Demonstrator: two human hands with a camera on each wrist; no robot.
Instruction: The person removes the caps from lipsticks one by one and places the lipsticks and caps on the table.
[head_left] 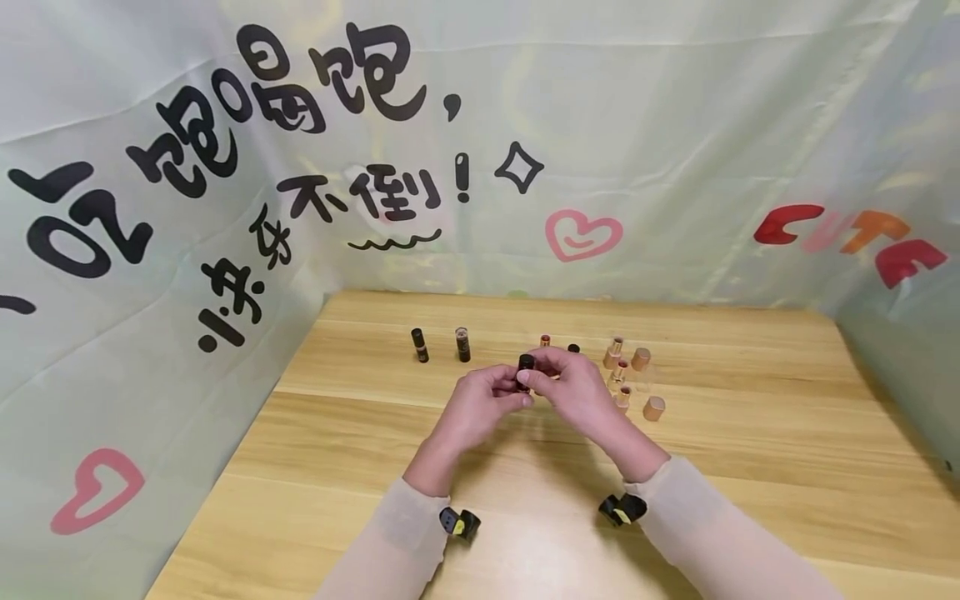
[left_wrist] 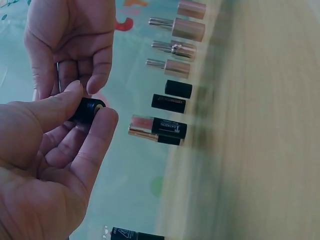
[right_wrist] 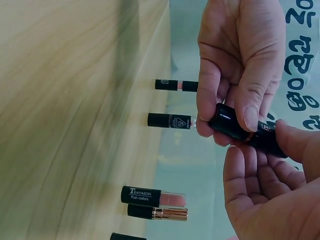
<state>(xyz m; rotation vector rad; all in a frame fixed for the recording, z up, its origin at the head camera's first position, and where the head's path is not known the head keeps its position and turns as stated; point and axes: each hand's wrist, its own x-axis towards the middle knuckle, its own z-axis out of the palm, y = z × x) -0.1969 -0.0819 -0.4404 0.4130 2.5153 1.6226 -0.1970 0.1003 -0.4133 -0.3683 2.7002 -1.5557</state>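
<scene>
A black lipstick tube (head_left: 526,364) is held upright between both hands, in front of the body. The left hand (head_left: 480,404) pinches its lower end between thumb and fingers. My right hand (head_left: 581,392) grips the upper end, with the thumb (right_wrist: 295,137) against its side. Seen from the right wrist, the tube (right_wrist: 230,121) shows a thin coppery band between two black parts. Past the right hand stand a black lipstick with a clear pink section (right_wrist: 172,200) and a slim gold-and-black one (right_wrist: 170,214) beside it.
Uncapped rose-gold lipsticks (head_left: 618,375) stand right of the hands, with rose-gold caps (head_left: 654,408) beside them. Two black tubes, one (head_left: 419,345) and another (head_left: 462,344), stand at the back left. A printed cloth (head_left: 675,167) walls the wooden table (head_left: 750,417).
</scene>
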